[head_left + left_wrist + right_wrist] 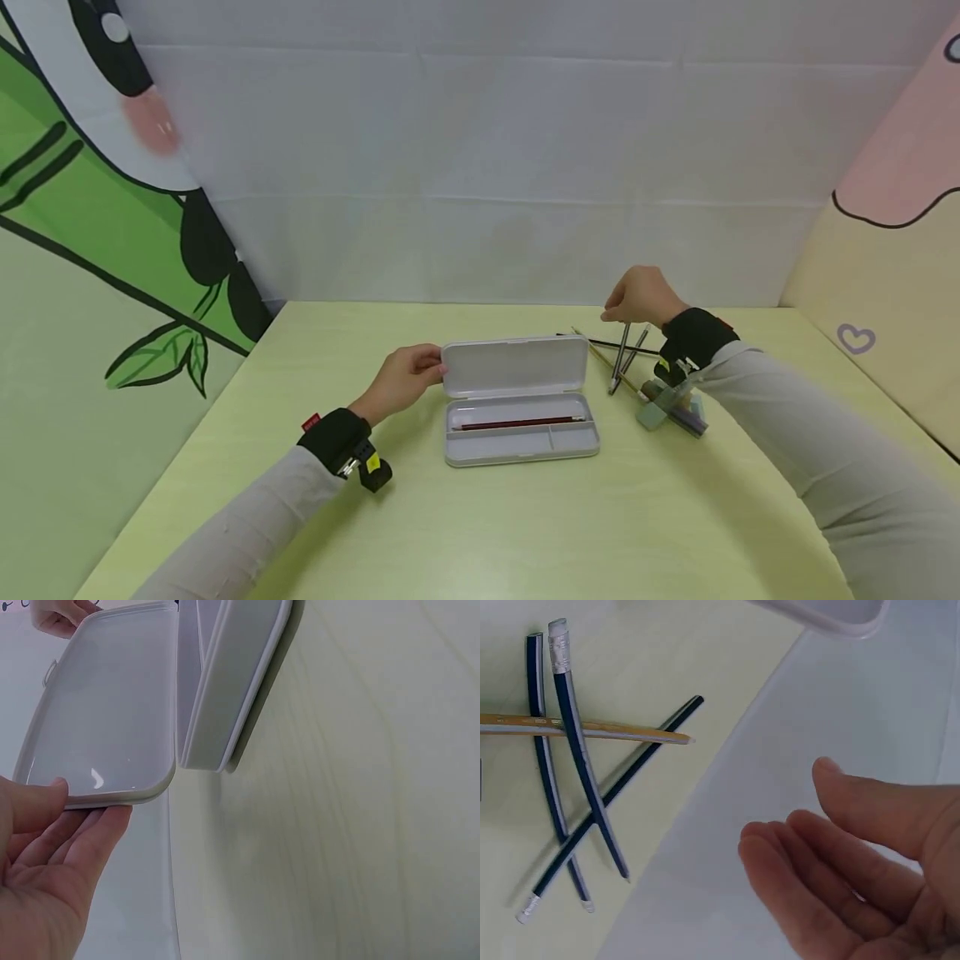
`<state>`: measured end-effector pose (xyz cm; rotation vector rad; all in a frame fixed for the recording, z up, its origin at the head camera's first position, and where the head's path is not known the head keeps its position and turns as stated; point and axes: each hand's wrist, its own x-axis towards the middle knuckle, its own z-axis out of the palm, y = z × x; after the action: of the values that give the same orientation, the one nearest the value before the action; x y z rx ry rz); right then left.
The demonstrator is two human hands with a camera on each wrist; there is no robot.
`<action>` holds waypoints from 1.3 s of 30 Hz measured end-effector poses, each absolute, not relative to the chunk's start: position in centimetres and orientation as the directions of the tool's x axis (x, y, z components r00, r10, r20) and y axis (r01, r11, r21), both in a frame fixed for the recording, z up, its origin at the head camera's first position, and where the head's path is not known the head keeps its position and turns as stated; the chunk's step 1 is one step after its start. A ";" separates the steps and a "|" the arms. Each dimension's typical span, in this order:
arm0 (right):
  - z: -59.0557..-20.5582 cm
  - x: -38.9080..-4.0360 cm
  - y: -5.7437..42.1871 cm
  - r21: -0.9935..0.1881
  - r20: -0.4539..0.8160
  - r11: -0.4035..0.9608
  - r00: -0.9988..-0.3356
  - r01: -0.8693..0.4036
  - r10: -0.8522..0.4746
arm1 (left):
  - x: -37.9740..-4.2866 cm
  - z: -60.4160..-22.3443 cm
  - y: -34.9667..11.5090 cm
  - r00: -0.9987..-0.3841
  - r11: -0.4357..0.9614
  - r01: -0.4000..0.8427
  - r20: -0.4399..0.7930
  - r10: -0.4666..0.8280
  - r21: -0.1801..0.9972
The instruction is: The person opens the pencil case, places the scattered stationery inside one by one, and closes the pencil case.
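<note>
An open, pale pencil case (522, 458) stands on the table with its lid (515, 367) raised. One dark red pencil (517, 424) lies in its back compartment. My left hand (401, 382) pinches the left end of the lid, thumb on the inner face and fingers behind. To the right of the case, my right hand (641, 296) hovers over a loose pile of pencils, fingers loosely bent and nothing between them. Several dark, silver-striped pencils (580, 750) cross one another there, with a yellow pencil (641, 733) among them.
Beneath the right wrist lie a greenish block (652, 416) and a dark grey piece (690, 422), partly hidden by the wrist camera. A white sheet (450, 167) closes off the table's far edge. Printed panels flank the table (480, 533) on both sides.
</note>
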<state>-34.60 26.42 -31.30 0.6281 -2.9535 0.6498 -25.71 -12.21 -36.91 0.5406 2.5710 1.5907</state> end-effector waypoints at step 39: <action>-30.3 -33.1 21.8 -0.449 -0.023 0.894 -1.000 0.008 -0.002 | -25.9 -37.7 -14.1 -0.941 0.406 0.244 0.115 0.318 0.881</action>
<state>-33.10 21.80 -30.32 -0.0054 -3.0786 0.7299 -25.86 -14.07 -37.67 0.5155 2.5740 1.5935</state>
